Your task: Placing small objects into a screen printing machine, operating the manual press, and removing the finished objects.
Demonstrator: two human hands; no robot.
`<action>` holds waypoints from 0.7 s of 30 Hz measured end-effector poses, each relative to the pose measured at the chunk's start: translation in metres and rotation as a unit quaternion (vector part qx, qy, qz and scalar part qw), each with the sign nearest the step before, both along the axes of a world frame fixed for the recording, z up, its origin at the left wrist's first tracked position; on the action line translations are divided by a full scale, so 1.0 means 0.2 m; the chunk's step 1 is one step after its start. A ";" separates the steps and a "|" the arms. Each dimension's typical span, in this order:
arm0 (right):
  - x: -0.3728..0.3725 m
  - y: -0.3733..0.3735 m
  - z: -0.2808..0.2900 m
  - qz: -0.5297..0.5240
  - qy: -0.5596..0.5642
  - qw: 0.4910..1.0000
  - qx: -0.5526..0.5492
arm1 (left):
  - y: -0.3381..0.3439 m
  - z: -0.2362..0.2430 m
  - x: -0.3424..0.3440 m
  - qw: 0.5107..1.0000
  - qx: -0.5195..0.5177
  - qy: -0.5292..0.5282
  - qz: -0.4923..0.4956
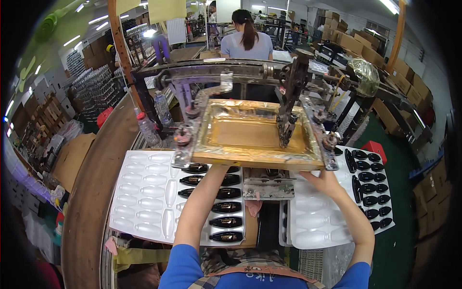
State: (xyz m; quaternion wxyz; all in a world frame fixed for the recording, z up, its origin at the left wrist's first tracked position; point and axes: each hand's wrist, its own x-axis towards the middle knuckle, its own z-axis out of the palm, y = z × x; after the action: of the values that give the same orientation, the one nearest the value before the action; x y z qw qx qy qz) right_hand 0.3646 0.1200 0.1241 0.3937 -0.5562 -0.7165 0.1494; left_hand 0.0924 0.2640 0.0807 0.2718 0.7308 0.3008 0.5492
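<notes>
A screen-printing frame [255, 161] with a yellowish, shiny mesh sits in the press [216, 73] in front of me. My left hand [222, 169] reaches beneath the frame's near left part; its fingers are hidden there. My right hand [325, 182] is at the frame's near right corner, thumb stretched left below the edge and the other fingers mostly covered. Between them, under the frame, is a worn metal fixture [268, 189]. A white tray [144, 192] on the left holds black printed bottles [226, 207]. The right tray [313, 238] holds plain black bottles [368, 188].
Clear plastic bottles [148, 129] stand left of the press. A long brown curved bench [89, 207] runs along the left. A red box [375, 150] lies beyond the right tray. Another person [246, 41] sits ahead, back turned. Cardboard boxes [353, 41] are stacked at the far right.
</notes>
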 end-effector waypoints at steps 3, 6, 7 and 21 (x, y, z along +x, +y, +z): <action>-0.11 0.11 -0.06 0.079 0.009 0.992 -0.100 | 0.01 0.01 -0.11 0.996 -0.084 -0.040 -0.013; -0.26 0.13 -0.07 -0.006 -0.117 0.991 -0.068 | 0.02 -0.02 -0.23 0.981 -0.175 -0.078 -0.026; -0.28 0.12 -0.07 -0.002 -0.105 0.991 -0.087 | -0.05 -0.01 -0.29 0.978 -0.177 -0.106 -0.002; 0.92 0.10 -0.44 -0.170 -0.498 0.845 -0.099 | -0.59 -0.60 -0.78 0.914 -0.257 -0.112 0.293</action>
State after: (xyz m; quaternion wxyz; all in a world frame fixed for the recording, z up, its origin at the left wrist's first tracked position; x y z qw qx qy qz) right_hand 0.5483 0.1398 0.0357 -0.0538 -0.7049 -0.6918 -0.1472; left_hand -0.0641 0.1469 -0.0403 0.3095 0.4488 0.5998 0.5857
